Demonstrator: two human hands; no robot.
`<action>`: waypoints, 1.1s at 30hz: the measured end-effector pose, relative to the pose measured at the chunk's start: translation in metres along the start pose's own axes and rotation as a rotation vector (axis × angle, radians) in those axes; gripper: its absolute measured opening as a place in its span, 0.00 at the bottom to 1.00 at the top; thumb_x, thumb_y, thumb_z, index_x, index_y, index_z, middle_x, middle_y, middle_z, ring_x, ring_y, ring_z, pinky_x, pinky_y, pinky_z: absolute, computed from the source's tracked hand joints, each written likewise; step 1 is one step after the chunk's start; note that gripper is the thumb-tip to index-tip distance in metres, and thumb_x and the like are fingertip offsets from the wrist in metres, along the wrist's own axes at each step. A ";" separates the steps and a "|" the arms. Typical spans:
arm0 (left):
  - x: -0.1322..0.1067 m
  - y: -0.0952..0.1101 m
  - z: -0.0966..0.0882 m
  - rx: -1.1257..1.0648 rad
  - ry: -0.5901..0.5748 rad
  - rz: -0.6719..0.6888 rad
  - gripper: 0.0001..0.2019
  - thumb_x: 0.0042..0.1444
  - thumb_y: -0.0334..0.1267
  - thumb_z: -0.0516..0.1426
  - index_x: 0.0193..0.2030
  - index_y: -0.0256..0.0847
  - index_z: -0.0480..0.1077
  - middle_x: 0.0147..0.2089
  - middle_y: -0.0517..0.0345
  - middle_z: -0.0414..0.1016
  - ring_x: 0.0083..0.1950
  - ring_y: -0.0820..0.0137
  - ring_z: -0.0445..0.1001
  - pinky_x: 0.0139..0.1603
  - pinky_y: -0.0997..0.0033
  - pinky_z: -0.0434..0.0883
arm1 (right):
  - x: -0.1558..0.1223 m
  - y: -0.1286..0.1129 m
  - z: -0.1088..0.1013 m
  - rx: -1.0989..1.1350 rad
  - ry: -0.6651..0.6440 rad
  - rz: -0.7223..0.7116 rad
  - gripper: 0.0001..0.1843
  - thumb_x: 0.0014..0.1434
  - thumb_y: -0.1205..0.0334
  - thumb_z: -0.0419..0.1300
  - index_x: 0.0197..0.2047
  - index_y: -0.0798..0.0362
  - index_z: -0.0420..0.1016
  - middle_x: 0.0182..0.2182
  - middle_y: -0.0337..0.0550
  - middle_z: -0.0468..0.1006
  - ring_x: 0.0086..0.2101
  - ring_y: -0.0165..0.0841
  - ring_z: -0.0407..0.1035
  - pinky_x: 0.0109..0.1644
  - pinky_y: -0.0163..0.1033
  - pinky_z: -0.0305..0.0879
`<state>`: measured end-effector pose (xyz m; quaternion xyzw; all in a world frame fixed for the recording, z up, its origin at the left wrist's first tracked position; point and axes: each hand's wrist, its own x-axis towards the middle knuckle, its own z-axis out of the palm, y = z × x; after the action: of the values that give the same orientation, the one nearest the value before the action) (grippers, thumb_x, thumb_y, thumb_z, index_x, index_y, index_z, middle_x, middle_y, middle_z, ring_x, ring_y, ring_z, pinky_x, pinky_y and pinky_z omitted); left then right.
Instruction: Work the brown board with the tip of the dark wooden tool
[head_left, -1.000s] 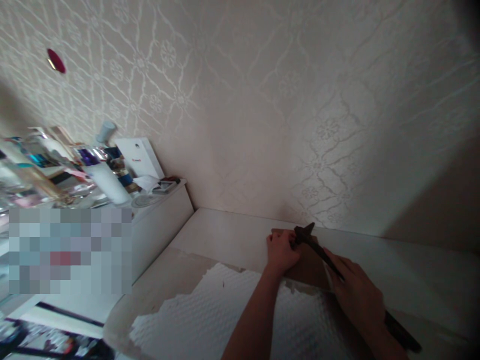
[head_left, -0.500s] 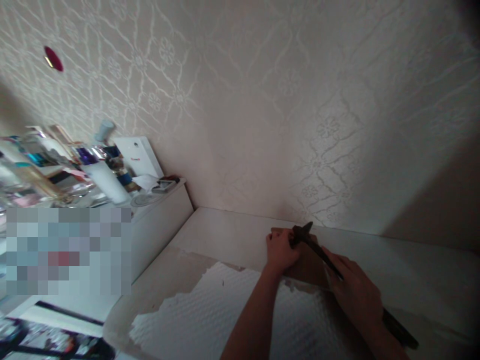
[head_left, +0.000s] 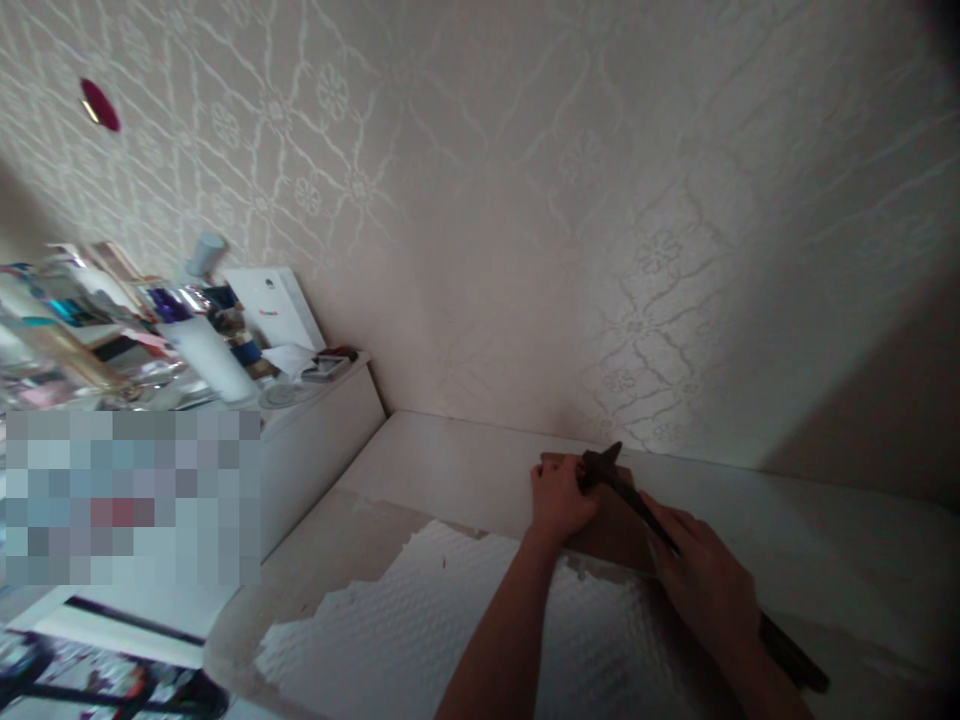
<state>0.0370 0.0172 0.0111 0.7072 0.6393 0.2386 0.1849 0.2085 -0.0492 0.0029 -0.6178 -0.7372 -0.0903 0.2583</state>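
My right hand is wrapped round the handle of a dark hammer, whose butt end sticks out behind my wrist. The hammer's head, with one pointed end turned up, is low over a brown board, right beside the fingers of my left hand. My left hand rests on the board's left part with curled, closed fingers; what they hold, if anything, is hidden by the hammer head. The board lies on a white surface near the wall, partly covered by my hands.
A white quilted sheet with ragged edges covers the front of the surface. To the left, a white cabinet carries bottles, a white box and other small items. A patterned wall rises behind.
The whole view has shifted slightly. Both hands, the hammer and the board keep almost the same positions relative to each other.
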 end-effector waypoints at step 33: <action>0.002 -0.004 0.006 -0.035 0.053 0.033 0.19 0.46 0.38 0.56 0.48 0.47 0.64 0.44 0.60 0.75 0.51 0.60 0.67 0.55 0.58 0.56 | 0.000 0.001 0.000 -0.039 -0.036 0.017 0.22 0.64 0.61 0.45 0.59 0.48 0.65 0.46 0.41 0.76 0.43 0.34 0.71 0.38 0.38 0.70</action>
<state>0.0373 0.0197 0.0038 0.7077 0.6279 0.2717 0.1763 0.2096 -0.0488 0.0032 -0.6305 -0.7345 -0.0914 0.2339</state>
